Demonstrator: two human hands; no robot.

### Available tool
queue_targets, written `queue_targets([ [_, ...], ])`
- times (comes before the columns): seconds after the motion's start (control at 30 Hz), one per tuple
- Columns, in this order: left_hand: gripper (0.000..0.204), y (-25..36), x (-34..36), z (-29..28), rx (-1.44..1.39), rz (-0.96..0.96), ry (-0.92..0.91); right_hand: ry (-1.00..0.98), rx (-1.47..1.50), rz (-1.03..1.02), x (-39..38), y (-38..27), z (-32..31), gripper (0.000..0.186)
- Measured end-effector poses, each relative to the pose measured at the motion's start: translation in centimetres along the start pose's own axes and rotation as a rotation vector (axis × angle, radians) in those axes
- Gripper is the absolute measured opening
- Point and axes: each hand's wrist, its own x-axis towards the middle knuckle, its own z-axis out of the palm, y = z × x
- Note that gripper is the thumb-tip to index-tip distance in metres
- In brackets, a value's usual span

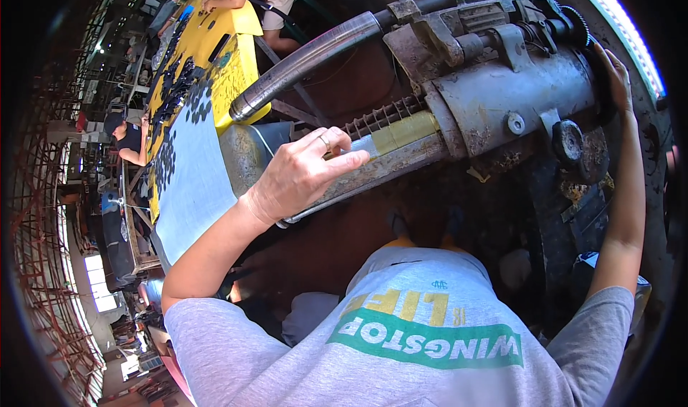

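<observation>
Heavy cast metal, dull grey, pitted and speckled with rust, in the machine (516, 95) across the upper right, directly in front of the body. Smooth, rounded housing at its right end, with a ringed round fitting (515, 123) and a thick dark knob (567, 140); toward the left, a long narrow bed with a flat yellowish strip (405, 133) along its top, a silvery patch (364, 146) at the strip's left end, and a ribbed spring (387, 117) just behind. Above, a shiny, scratched cylinder (308, 66) reaching leftward. Left hand (304, 167) over the bed by the silvery patch, fingers loosely curled, thumb stretched out; cannot tell touch from hover, nor any held object. Right hand (615, 77) at the machine's far right end, fairly straight, fingertips partly hidden behind a dark rounded rim; cannot tell how firm a hold. Beyond, yellow sheeting (236, 66), pale cloth (190, 174) and dark round pieces (166, 160), with two people alongside. In the way: left hand and forearm, covering part of the bed.
</observation>
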Motion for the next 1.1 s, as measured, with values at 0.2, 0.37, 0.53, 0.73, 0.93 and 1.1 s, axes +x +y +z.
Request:
queue_targets([
  [0.2, 0.048, -0.3, -0.5, 0.4, 0.214, 0.196, 0.006, 0.006, -0.098, -0.039, -0.1, -0.1, -0.1, 0.036],
  [0.37, 0.051, -1.2, -1.4, 0.4, 0.239, 0.294, 0.026, 0.032, -0.139, -0.07, -0.3, 0.2, -0.1, 0.036],
  [0.53, 0.044, -1.8, -1.5, -0.1, 0.255, 0.39, 0.006, 0.045, -0.006, 0.038, -0.1, 0.5, 0.1, 0.035],
  [0.73, 0.032, -1.3, -1.1, -0.3, 0.123, 0.313, -0.005, 0.06, 0.005, 0.015, -0.3, 0.4, 0.2, 0.036],
  [0.93, 0.025, -1.6, -0.1, -0.5, 0.031, 0.271, -0.038, 0.057, -0.054, 0.011, -0.4, 0.2, 0.0, 0.037],
  [1.1, 0.022, -2.1, 0.5, -0.5, -0.142, 0.177, -0.1, 0.059, -0.051, -0.005, -0.7, -0.3, 0.2, 0.037],
])
